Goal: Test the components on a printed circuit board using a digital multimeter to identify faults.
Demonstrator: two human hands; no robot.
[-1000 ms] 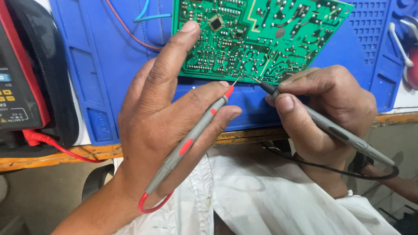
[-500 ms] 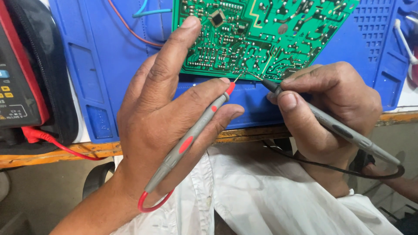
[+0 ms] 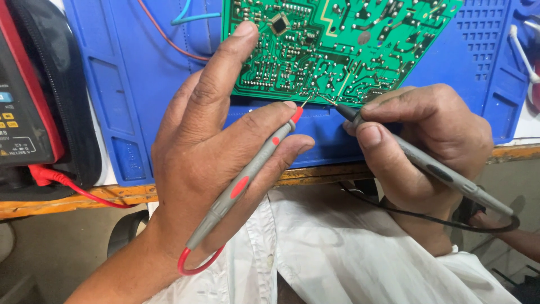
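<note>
- Left hand [image 3: 219, 163] is wrapped around a grey probe with red tip [image 3: 253, 169], fingers pinching it along the shaft while the index finger stretches up and rests on the green circuit board [image 3: 337, 45]. The probe's needle touches the bottom edge of the board.
- Right hand [image 3: 427, 146] is clamped pen-style on a grey probe with black tip [image 3: 427, 163], thumb and forefinger squeezing near the front. Its needle also lands on the board's lower edge, just beside the red one, so the two tips nearly meet.
- Far left there's a multimeter [image 3: 22, 112] with a red and dark case, only partly in frame, sitting in a black pouch.
- A red lead [image 3: 73, 188] runs from it across the wooden worktop [image 3: 84, 200] edge.
- The board lies solder side up on a blue silicone mat [image 3: 140, 84], which covers most of the worktop.
- A black lead [image 3: 427, 219] loops from the right-hand probe back under the wrist.
- White fabric [image 3: 337, 253] of the person's clothing fills the bottom, below both hands.
</note>
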